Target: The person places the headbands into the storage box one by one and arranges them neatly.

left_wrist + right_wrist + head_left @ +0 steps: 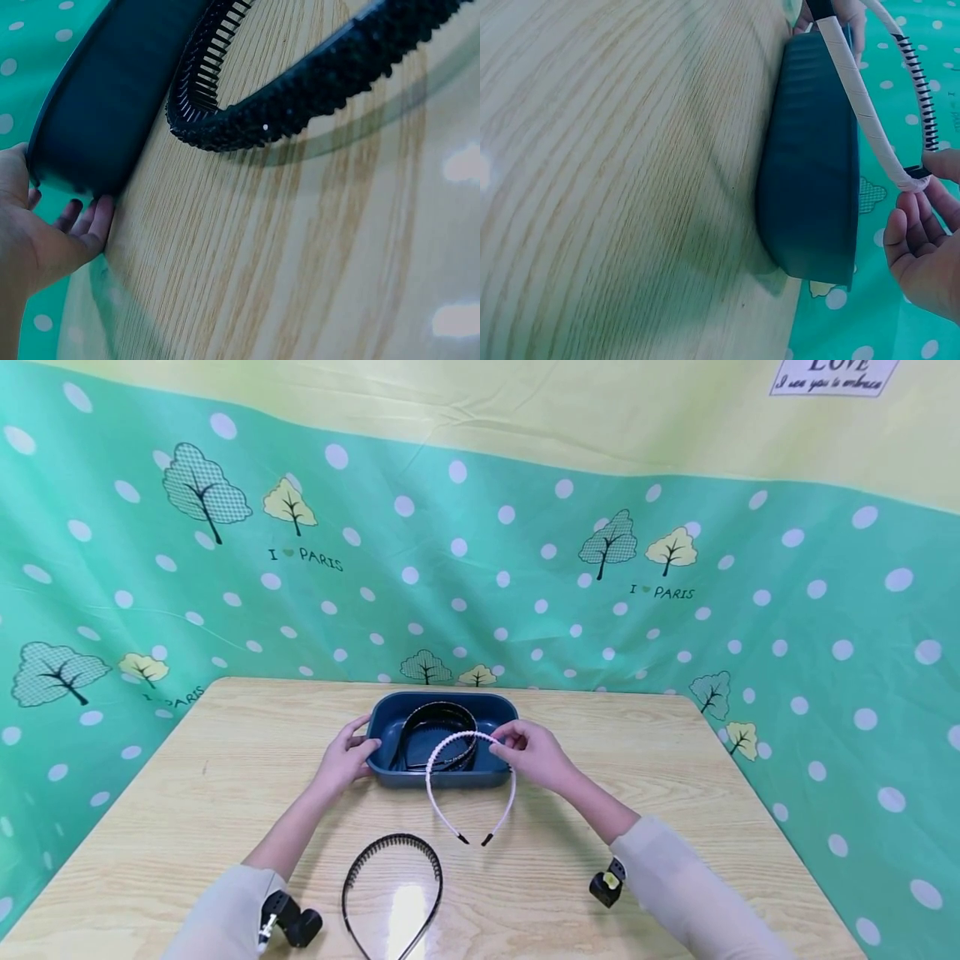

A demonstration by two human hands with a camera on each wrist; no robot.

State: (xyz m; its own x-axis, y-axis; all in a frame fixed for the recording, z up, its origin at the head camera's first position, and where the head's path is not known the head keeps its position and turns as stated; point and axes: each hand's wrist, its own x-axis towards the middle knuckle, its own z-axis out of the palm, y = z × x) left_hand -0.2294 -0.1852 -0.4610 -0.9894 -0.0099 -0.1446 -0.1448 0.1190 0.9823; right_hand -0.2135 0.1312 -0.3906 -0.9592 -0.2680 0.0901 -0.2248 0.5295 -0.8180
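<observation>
A dark blue plastic bin (pixel 405 780) stands toward the back of the table. My left hand (pixel 347 759) grips its left end, thumb at the rim and fingers against the outside wall. Between the thumb and fingers of my right hand (pixel 536 755), a white wrapped headband (pixel 862 101) is pinched at its curve. It is held up at the bin's front right, its dark-tipped ends pointing down. Black headbands (pixel 442 704) lie inside the bin, partly overlapped by the white one in the head view. Nearer me, a black toothed headband (pixel 255 127) is on the table.
The wooden table (pixel 615 743) reaches back to a green dotted cloth (pixel 525 568) hung behind and at both sides. Black wrist cameras (pixel 288 920) are worn at the sleeves.
</observation>
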